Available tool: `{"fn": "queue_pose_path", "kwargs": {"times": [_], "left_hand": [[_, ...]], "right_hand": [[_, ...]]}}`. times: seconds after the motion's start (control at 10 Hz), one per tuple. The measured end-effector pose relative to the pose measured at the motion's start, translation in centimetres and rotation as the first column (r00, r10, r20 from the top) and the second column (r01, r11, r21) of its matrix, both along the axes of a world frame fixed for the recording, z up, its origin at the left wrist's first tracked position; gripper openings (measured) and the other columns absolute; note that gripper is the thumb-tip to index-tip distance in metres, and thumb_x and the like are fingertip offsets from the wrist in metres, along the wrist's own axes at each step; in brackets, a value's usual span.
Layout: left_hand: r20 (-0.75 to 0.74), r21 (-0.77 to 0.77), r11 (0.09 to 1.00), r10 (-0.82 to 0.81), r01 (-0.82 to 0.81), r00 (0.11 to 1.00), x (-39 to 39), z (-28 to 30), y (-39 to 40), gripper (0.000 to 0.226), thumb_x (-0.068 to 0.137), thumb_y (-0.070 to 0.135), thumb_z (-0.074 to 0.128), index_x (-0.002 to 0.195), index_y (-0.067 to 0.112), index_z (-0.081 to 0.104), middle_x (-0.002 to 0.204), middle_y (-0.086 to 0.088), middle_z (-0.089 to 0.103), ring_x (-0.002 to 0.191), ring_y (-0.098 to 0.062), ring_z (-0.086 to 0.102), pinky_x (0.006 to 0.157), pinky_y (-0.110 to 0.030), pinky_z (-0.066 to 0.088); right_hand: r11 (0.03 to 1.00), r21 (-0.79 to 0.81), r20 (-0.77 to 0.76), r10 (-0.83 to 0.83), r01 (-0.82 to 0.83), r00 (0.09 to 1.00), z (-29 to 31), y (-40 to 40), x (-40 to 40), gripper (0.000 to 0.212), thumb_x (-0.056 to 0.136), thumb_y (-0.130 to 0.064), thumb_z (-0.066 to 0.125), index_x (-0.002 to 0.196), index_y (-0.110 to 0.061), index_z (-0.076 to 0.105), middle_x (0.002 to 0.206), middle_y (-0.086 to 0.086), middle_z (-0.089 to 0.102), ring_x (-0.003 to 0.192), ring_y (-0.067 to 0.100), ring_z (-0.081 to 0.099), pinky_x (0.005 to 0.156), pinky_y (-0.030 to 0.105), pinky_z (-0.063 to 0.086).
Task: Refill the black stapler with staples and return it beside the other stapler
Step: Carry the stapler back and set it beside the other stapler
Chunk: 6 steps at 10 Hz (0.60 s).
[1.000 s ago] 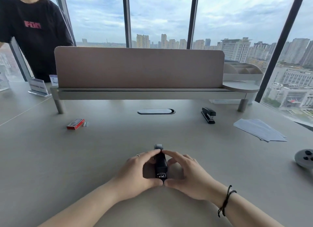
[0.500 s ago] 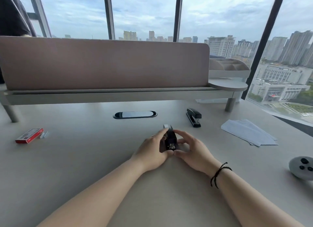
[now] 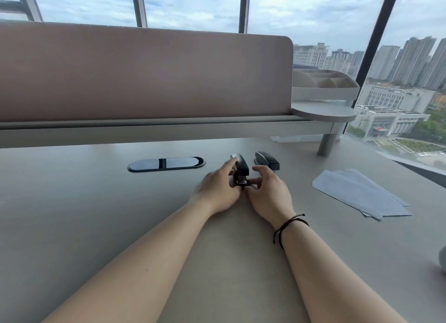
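Here, the grey desk [image 3: 72,226] fills most of the view, with a long brownish divider panel [image 3: 144,74] standing across its far side on a raised shelf. At the right end of that shelf sits a pale desk organiser [image 3: 323,86] with several compartments. A loose stack of white paper [image 3: 357,192] lies on the desk toward the right, well apart from the hands. An oval black cable port [image 3: 166,164] is set into the desk surface left of centre. Both forearms reach forward from the bottom edge, the right one wearing a dark cord bracelet [image 3: 287,226]. The left hand [image 3: 217,190] and the right hand [image 3: 268,192] close around the black stapler [image 3: 241,169] from either side, thumbs meeting at its near end (the left hand is slightly blurred) and the left index finger lying along its top. The stapler sits low between the hands, though whether it rests on the desk cannot be told. The other stapler [image 3: 268,160] lies just beside it on the right, near the right hand's fingertips.
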<state>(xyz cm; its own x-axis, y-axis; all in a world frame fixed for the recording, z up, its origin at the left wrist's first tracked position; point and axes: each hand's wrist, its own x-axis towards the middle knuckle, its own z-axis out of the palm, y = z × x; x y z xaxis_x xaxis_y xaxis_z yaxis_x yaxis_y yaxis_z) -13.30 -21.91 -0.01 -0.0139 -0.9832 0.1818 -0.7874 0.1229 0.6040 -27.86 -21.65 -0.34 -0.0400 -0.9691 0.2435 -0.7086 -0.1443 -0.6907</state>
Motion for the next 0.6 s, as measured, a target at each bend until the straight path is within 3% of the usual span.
{"fn": "queue_pose_path", "kwargs": {"times": [0.4, 0.5, 0.6], "left_hand": [[0.203, -0.031, 1.000, 0.004, 0.003, 0.979, -1.06, 0.09, -0.77, 0.073, 0.090, 0.049, 0.052, 0.151, 0.048, 0.013, 0.149, 0.006, 0.055, 0.130, -0.031, 0.055, 0.100, -0.042, 0.046], [0.168, -0.040, 0.999, -0.002, 0.008, 0.986, -0.97, -0.02, -0.61, 0.080, 0.087, 0.050, 0.057, 0.150, 0.046, 0.008, 0.149, 0.001, 0.055, 0.128, -0.032, 0.057, 0.101, -0.045, 0.048], [-0.071, -0.008, 1.000, 0.009, -0.009, 0.997, -0.61, -0.11, -0.22, 0.095, 0.077, 0.048, 0.071, 0.152, 0.040, 0.013, 0.154, 0.003, 0.047, 0.129, -0.026, 0.056, 0.105, -0.045, 0.047]], "right_hand": [[0.994, 0.026, 0.034, -0.106, 0.105, 0.994, -0.09, -0.53, -0.29, 0.040, 0.087, -0.015, 0.062, 0.126, -0.017, 0.059, 0.113, -0.002, 0.075, 0.115, 0.028, 0.062, 0.096, 0.037, 0.049], [0.995, 0.033, 0.041, -0.099, 0.098, 0.994, -0.07, -0.33, -0.15, 0.041, 0.087, -0.016, 0.062, 0.128, -0.017, 0.057, 0.113, 0.000, 0.074, 0.114, 0.028, 0.063, 0.095, 0.037, 0.049], [0.991, 0.024, 0.069, -0.132, 0.131, 0.989, 0.24, -0.33, -0.34, 0.038, 0.087, -0.016, 0.063, 0.124, -0.015, 0.058, 0.110, 0.004, 0.074, 0.111, 0.030, 0.063, 0.094, 0.037, 0.049]]}}
